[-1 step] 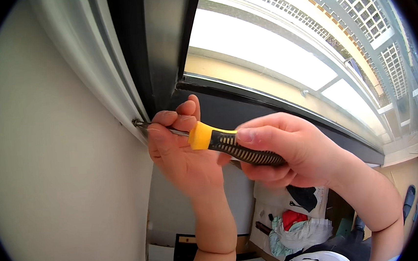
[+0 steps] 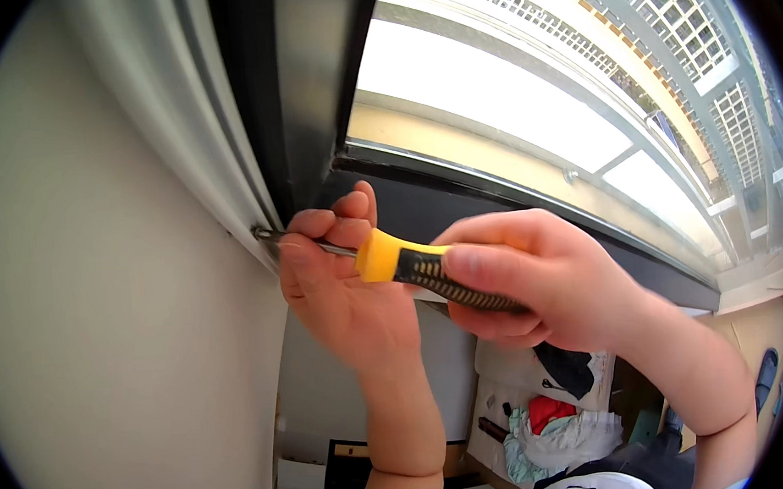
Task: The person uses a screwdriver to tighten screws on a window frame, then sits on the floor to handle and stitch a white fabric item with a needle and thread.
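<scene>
My right hand (image 2: pixel 541 279) is wrapped round the handle of a screwdriver (image 2: pixel 379 256), its thumb lying along the top. The handle is yellow at the front, with a black ribbed grip. The metal shaft points left, its tip end against a small metal screw or fitting (image 2: pixel 260 234) at the edge of a white moulded trim (image 2: pixel 183 146); the exact contact is too small to make out. Near that end, my left hand (image 2: pixel 345 294) pinches the shaft between thumb and forefinger, its other fingers loosely curled.
A pale wall (image 2: pixel 114 340) stands close on the left. Behind my hands runs a dark window frame (image 2: pixel 460 177) with glass and buildings beyond. Below lie a red cloth (image 2: pixel 549 411), crumpled white and light-green fabric (image 2: pixel 568 447), and a dark cloth (image 2: pixel 567 370).
My right hand's fingers have shifted slightly round the handle, which looks a little turned. My left hand keeps its pinch in nearly the same place.
</scene>
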`<state>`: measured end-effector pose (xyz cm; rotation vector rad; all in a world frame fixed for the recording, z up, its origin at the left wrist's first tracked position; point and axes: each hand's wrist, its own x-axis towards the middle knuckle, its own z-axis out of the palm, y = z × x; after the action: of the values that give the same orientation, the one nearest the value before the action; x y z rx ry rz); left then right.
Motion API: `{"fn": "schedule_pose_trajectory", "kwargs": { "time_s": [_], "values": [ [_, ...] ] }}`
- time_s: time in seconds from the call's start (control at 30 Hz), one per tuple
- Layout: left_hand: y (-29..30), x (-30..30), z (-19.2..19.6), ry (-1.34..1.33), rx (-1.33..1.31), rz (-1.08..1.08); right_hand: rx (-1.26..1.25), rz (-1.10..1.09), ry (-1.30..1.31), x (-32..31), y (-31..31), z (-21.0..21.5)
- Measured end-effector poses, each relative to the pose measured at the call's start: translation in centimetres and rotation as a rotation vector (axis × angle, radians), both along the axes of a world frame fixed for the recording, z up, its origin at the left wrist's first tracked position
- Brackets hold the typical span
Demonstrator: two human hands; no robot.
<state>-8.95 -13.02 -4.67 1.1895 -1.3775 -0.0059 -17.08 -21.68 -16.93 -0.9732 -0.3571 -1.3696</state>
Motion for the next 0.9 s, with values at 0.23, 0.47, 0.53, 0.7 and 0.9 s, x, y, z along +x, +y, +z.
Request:
{"fn": "schedule_pose_trajectory", "kwargs": {
  "time_s": [0.23, 0.47, 0.53, 0.7, 0.9],
  "values": [
    [-0.4, -0.5, -0.2, -0.001, 0.019, 0.045, 0.053, 0.534, 0.149, -0.9, -1.0, 0.5],
    [-0.3, -0.1, -0.3, -0.012, -0.017, -0.013, -0.207, -0.403, 0.253, -1.3, 0.2, -0.3],
    [-0.6, -0.3, -0.4, 0.032, -0.007, -0.049, -0.09, -0.044, 0.142, -0.7, -0.6, -0.1],
    [0.2, 0.5, -0.2, 0.033, -0.03, -0.044, 0.163, 0.784, 0.123, -1.3, -0.7, 0.9],
    [-0.4, 0.3, -0.3, 0.044, 0.007, -0.079, -0.12, 0.064, 0.085, -0.6, -0.4, -0.4]
  ]
}}
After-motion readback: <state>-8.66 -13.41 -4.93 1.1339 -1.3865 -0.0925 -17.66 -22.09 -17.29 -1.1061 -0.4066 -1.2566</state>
